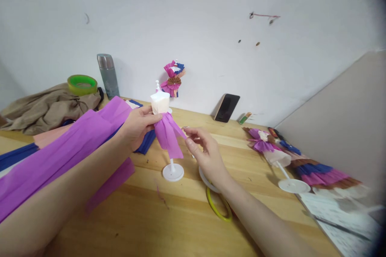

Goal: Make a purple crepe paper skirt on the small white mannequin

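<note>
A small white dress form [160, 103] stands upright on a round white base [173, 172] in the middle of the table. Purple crepe paper [169, 136] hangs from its waist like a skirt. My left hand [140, 124] is closed around the form's waist, its thumb pressing at the top edge of the paper. At the skirt's right side, my right hand [205, 150] pinches a loose end of the purple paper between thumb and fingers. Under my right wrist lie a white disc-like thing [205, 177], partly hidden, and a yellow loop [217, 209].
Long purple crepe sheets [87, 136] and blue strips spread at left, beside brown cloth [51, 108], a tape roll [82, 84] and a flask [108, 78]. Behind stands a decorated form [174, 80]; a phone [227, 108] leans on the wall. Dressed forms [294, 185] lie at right near printed paper [334, 221].
</note>
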`<state>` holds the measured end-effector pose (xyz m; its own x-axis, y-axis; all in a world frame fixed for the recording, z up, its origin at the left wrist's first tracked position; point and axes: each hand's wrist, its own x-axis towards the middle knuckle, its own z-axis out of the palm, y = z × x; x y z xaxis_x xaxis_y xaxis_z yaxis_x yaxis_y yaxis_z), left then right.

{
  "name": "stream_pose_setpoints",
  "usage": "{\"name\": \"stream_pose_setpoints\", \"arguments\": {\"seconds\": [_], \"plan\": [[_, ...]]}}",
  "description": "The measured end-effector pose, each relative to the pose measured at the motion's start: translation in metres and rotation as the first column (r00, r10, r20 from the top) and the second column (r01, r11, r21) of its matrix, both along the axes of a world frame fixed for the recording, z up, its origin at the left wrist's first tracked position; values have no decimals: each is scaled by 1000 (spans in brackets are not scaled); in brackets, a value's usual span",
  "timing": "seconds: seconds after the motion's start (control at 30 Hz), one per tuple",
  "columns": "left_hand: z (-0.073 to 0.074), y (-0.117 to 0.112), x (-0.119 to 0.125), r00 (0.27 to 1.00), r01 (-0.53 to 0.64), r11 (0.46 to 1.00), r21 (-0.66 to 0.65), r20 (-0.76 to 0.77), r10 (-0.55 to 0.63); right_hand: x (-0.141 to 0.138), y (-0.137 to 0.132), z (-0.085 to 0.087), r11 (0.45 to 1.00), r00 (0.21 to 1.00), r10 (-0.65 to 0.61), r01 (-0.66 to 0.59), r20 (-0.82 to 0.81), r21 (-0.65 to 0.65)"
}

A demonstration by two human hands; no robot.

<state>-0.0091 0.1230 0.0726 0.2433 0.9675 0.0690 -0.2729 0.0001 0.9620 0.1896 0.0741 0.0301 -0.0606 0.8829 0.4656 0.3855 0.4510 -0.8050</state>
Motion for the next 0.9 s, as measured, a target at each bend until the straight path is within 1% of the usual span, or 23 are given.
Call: {"name": "stream_pose_setpoints", "arguments": {"seconds": [0.07,0.13,0.27,0.4,0.5,0.6,0.83,0.9], "plan": [[0,-2,4,1000,-16,1000,14,-10,16,-1,-2,2,995,999,3,-7,33,95],[1,-5,11,1000,-17,998,57,-10,18,-1,-2,5,993,999,41,-44,32,106],[7,-13,27,1000,-8,991,132,-16,10,0,3,8,995,996,89,-88,-9,51],[9,-18,38,996,-25,983,182,-82,41,1,8,8,996,989,92,-93,-114,-4],[8,-18,42,992,-11,973,232,-123,40,2,10,10,993,974,105,-113,-202,-30],[5,-18,46,990,12,966,258,-137,24,4,11,14,989,959,119,-137,-257,-54],[-1,-18,53,986,77,948,307,-166,-26,8,15,17,989,956,84,-114,-280,-95],[-4,-17,52,986,108,937,332,-154,-59,11,16,17,988,952,84,-118,-294,-102]]}}
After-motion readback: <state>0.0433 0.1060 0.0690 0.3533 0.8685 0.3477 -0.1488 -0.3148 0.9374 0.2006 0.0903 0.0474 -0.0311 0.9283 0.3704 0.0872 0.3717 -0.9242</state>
